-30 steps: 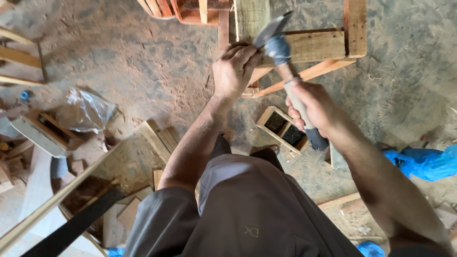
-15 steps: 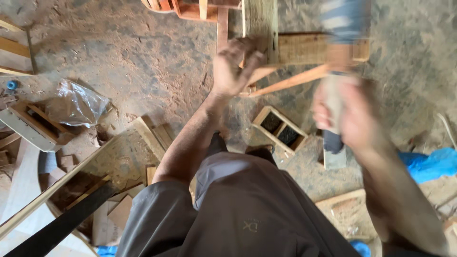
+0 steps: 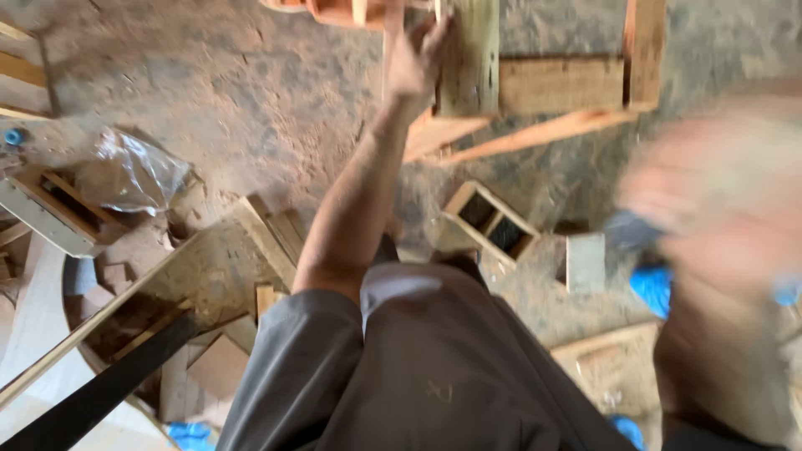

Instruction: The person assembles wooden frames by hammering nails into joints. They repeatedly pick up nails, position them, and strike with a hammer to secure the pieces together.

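The right hand [image 3: 710, 200] is smeared by motion blur at the right edge; its fingers cannot be separated, so whether it is closed on anything cannot be told. A dark blurred patch [image 3: 635, 234] is seen just left of it, but what it is cannot be made out. The right forearm is cut off by the lower right corner.

The left hand [image 3: 415, 60] is reached out at the top centre, fingers spread and laid against the left edge of an upright plank [image 3: 469, 58]. It is not wrapped round the plank; contact looks like a press from the side, though the fingertips are soft with blur. The plank's top end is cut off by the frame edge. It is set across a wider board [image 3: 560, 83], with a slanted strip [image 3: 535, 134] running beneath and another board [image 3: 645, 50] standing at the right, also cropped at the top.

The plank lies directly right of the left hand, touching it, and well apart from the right hand.

On the dirt floor [image 3: 251, 92], a small two-cell wooden frame [image 3: 489, 224] lies below the boards. A plastic bag [image 3: 138, 171] is seen at the left, beside offcuts partly hidden by the grey shorts [image 3: 418, 376]. Blue material [image 3: 656, 288] is half covered by the right arm.
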